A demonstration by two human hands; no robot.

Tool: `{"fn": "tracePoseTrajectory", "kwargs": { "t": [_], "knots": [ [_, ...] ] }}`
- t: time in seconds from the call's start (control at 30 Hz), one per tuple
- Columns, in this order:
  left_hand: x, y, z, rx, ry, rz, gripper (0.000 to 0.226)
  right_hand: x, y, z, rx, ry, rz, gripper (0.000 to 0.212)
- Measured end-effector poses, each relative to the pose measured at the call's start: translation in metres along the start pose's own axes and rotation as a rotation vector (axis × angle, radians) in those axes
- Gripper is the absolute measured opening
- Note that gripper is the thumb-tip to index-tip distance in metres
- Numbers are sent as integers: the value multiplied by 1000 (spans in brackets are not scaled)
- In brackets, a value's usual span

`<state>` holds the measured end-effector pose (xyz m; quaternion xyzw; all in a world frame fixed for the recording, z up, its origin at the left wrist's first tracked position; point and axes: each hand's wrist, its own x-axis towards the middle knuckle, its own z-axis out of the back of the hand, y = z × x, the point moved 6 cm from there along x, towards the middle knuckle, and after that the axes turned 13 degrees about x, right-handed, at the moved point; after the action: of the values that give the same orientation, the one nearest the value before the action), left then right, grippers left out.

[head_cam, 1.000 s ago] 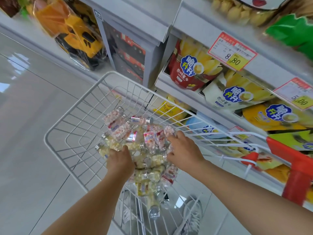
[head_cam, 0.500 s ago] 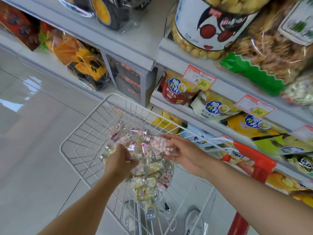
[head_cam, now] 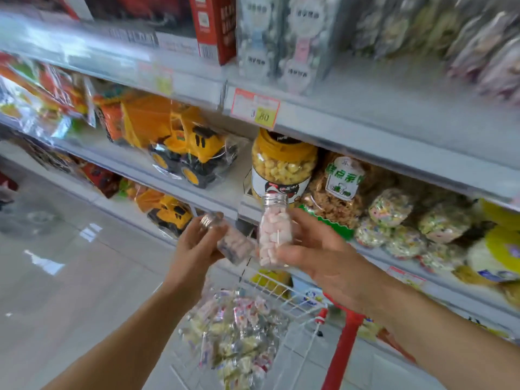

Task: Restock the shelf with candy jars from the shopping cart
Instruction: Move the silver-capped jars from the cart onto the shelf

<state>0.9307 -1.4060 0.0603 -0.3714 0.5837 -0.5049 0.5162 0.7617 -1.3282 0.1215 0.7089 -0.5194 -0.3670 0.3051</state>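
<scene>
My right hand point(head_cam: 318, 251) grips a small clear candy jar point(head_cam: 271, 232) full of pink and white sweets, held upright with its silver lid up. A second small jar point(head_cam: 229, 242) with a silver cap lies tilted in the grip of my left hand point(head_cam: 194, 249). Both hands are raised in front of the shelf point(head_cam: 365, 119), just above the white wire shopping cart point(head_cam: 298, 302). Several more candy jars point(head_cam: 236, 333) lie heaped in the cart below my hands.
A big popcorn jar point(head_cam: 282, 167) and snack bags point(head_cam: 337, 192) fill the shelf level behind my hands. Yellow toy trucks point(head_cam: 191, 153) in plastic sit to the left. The upper shelf carries white candy packs point(head_cam: 281, 38) and a price tag point(head_cam: 254, 108). The cart's red handle point(head_cam: 343, 353) is at lower right.
Both hands have lifted out of the cart, each with a jar, up to shelf height. My view has swung upward from the cart to the shelves.
</scene>
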Motion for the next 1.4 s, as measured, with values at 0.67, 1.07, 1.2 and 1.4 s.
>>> {"fn": "tracePoseTrajectory", "kwargs": {
  "t": [0.67, 1.07, 1.2, 1.4],
  "knots": [
    [13, -260, -259, 651, 116, -722, 34, -100, 262, 105, -1329, -878, 567, 79],
    [45, -249, -307, 833, 337, -729, 45, -88, 258, 137, -1279, -792, 590, 72],
    [53, -241, -304, 794, 559, -625, 28, -86, 258, 149, -1067, -725, 579, 62],
    [63, -235, -305, 663, 656, -545, 25, -87, 260, 152, -1054, -747, 622, 39]
  ]
}}
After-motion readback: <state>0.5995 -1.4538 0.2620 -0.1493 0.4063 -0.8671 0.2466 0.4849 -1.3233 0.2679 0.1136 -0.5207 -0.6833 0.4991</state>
